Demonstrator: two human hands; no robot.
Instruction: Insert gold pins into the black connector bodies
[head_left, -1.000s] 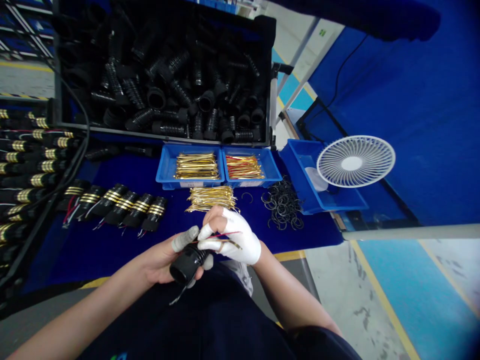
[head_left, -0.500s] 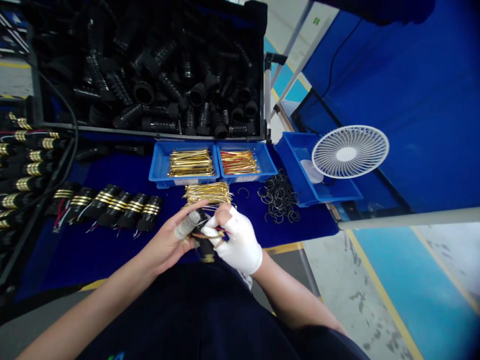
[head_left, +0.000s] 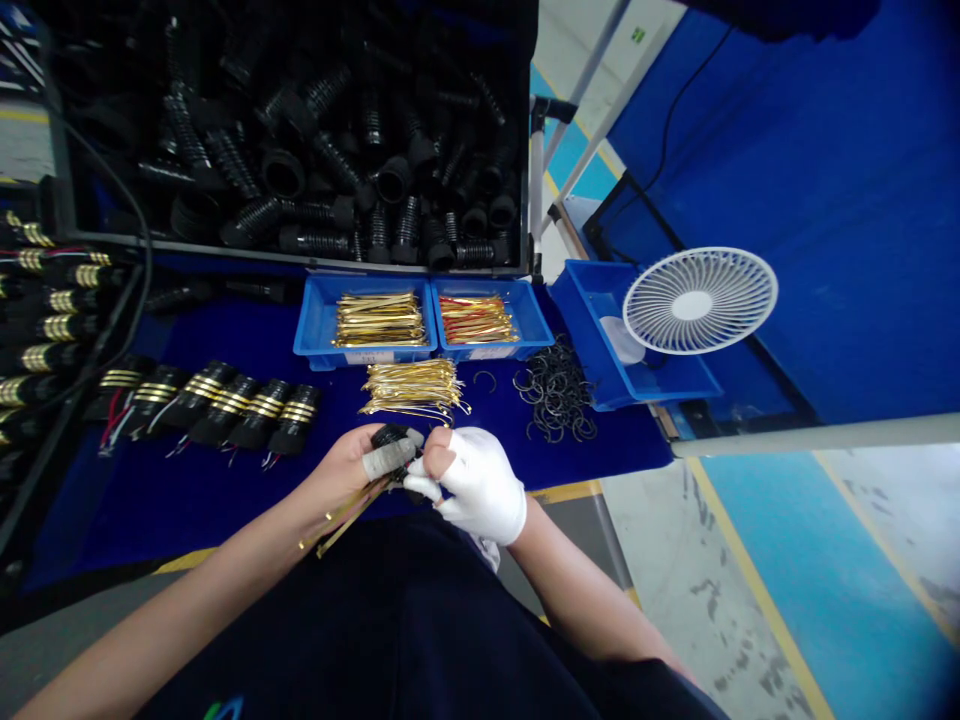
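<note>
My left hand [head_left: 352, 470], bare but for a grey finger cot, is closed round a black cylindrical part [head_left: 391, 437] at the front edge of the blue mat. Thin gold strips [head_left: 341, 515] stick out from the part down toward my left forearm. My right hand [head_left: 474, 480], in a white glove, pinches at the same part from the right, fingers pressed together. Just beyond both hands lies a loose bundle of gold strips [head_left: 411, 388].
Two small blue trays [head_left: 319, 325] of gold strips and a third blue bin [head_left: 592, 290] sit behind. A pile of black rings [head_left: 555, 392], a row of gold-banded black parts [head_left: 225, 405], a big crate of black corrugated parts [head_left: 330, 150] and a white fan [head_left: 699, 298] surround them.
The hands have lifted from my lap toward the mat's edge. The black part has turned, and gold strips now trail out toward my left forearm.
</note>
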